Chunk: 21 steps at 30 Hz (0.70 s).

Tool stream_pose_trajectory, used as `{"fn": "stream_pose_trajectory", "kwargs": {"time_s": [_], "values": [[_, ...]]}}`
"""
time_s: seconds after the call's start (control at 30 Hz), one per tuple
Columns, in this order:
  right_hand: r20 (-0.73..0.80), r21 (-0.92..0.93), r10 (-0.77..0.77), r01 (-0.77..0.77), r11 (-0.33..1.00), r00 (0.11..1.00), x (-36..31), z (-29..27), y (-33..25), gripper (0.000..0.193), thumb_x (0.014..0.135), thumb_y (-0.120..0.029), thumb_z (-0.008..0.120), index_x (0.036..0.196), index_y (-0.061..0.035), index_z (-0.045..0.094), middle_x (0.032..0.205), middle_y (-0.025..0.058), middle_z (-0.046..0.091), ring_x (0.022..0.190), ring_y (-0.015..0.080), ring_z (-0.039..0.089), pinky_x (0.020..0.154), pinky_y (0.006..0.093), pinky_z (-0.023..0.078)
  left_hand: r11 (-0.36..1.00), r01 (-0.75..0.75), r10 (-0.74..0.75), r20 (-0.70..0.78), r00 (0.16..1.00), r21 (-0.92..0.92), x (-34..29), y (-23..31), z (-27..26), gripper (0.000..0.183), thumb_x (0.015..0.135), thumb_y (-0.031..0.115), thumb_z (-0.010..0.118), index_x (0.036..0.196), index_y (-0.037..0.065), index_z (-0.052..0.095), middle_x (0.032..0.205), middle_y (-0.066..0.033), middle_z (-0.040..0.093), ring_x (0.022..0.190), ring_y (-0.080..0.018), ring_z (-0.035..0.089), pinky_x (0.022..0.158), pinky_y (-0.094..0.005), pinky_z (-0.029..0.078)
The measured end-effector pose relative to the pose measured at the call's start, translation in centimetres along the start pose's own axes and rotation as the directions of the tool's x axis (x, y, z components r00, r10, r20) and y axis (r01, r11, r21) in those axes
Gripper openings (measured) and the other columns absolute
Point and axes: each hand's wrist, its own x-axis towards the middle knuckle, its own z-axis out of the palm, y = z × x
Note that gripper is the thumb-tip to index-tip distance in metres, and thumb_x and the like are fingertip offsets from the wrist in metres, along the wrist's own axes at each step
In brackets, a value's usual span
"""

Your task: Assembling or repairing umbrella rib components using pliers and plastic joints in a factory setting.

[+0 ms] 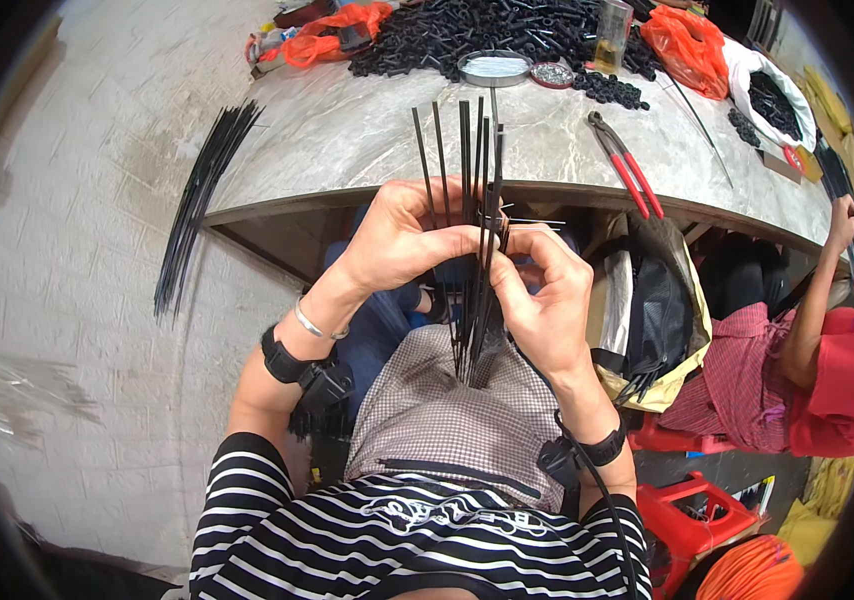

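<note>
Over my lap I hold a loose bundle of thin black rods [466, 150] upright, their lower ends resting on a checked apron [437, 410]. My left hand [417, 235] is closed round the rods at mid-length, its thumb stretched across them towards the other hand. On the right side of the bundle, my right hand [550, 290] pinches with thumb and forefinger at the rods. A few thin silvery wires [539, 221] stick out sideways just above its fingers. What exactly lies between those fingertips is hidden.
A grey marbled table [347, 140] spans ahead, with more black rods [209, 190] over its left edge. Red-handled pliers [630, 170] lie at its front edge. Behind are a heap of black parts [487, 30] and a round dish [495, 67]. A co-worker [827, 370] sits at right.
</note>
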Motion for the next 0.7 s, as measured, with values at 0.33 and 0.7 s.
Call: {"fn": "stream_pose_trajectory", "kwargs": {"time_s": [0.33,0.7], "values": [[0.030,0.194,0.117,-0.120,0.974,0.993,-0.3,0.0,0.6,0.011,0.080,0.002,0.066,0.090,0.0054,0.065,0.089,0.0105,0.065,0.077,0.0157,0.065,0.066,0.0258,0.055,0.995,0.082,-0.088,-0.127,0.988,-0.050,-0.4,0.9,0.7,0.026,0.078,-0.003,0.070,0.104,-0.004,0.064,0.095,-0.0095,0.068,0.088,-0.0146,0.065,0.080,-0.0281,0.053],[0.187,0.382,0.034,-0.104,0.918,0.982,0.3,-0.4,2.1,0.013,0.081,0.003,0.065,0.094,0.0068,0.066,0.089,0.0092,0.066,0.080,0.0128,0.063,0.070,0.0233,0.052,0.999,0.003,0.000,0.068,0.998,-0.044,0.0,0.4,-0.8,0.027,0.081,-0.004,0.067,0.107,-0.005,0.061,0.098,-0.0084,0.067,0.088,-0.0123,0.064,0.079,-0.0253,0.053]]}}
